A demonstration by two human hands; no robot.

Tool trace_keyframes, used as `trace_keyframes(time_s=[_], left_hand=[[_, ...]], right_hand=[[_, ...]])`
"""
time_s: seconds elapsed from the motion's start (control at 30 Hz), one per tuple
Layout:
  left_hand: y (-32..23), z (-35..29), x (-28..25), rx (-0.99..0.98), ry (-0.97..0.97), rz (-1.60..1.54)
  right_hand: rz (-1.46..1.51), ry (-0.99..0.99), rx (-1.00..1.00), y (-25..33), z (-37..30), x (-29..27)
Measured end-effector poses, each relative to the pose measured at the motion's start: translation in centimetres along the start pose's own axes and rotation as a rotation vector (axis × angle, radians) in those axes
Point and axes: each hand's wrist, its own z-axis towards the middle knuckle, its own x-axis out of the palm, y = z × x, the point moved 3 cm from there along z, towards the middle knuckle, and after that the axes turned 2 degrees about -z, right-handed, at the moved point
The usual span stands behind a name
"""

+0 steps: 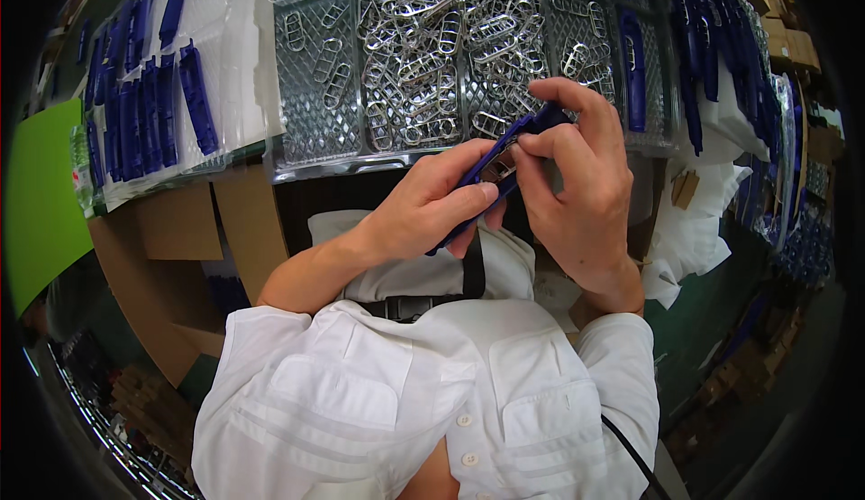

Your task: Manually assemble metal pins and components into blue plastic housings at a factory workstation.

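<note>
A long blue plastic part (468, 178) is held slantwise in front of my chest, its upper end pointing right. My left hand (431, 195) is closed round its lower half, thumb laid along the top. At the upper half, thumb and index finger of my right hand (581, 171) pinch at a shiny metal piece (498, 168) seated in the part's hollow. How far the metal piece is fixed there is hidden by my fingers. Just beyond both hands lies a clear ribbed tray (378, 165) heaped with loose chrome oval loops (432, 40).
Rows of similar blue parts (149, 108) lie on white sheets at the left; more blue parts (712, 50) are stacked at the right. An open cardboard box (144, 275) stands below the bench on the left, near a bright green panel (40, 203). White foam sheets (698, 239) hang at the right.
</note>
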Motion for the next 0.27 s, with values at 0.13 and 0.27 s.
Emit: trace_keyframes(time_s=[0.13,0.27], left_hand=[[0.0,0.0,-0.2,0.102,-0.052,0.097],[-0.5,0.0,0.0,0.152,-0.061,0.213]], right_hand=[[0.136,-0.296,0.122,0.2,-0.4,0.3],[0.541,0.245,0.407,-1.8,-2.1,1.1]])
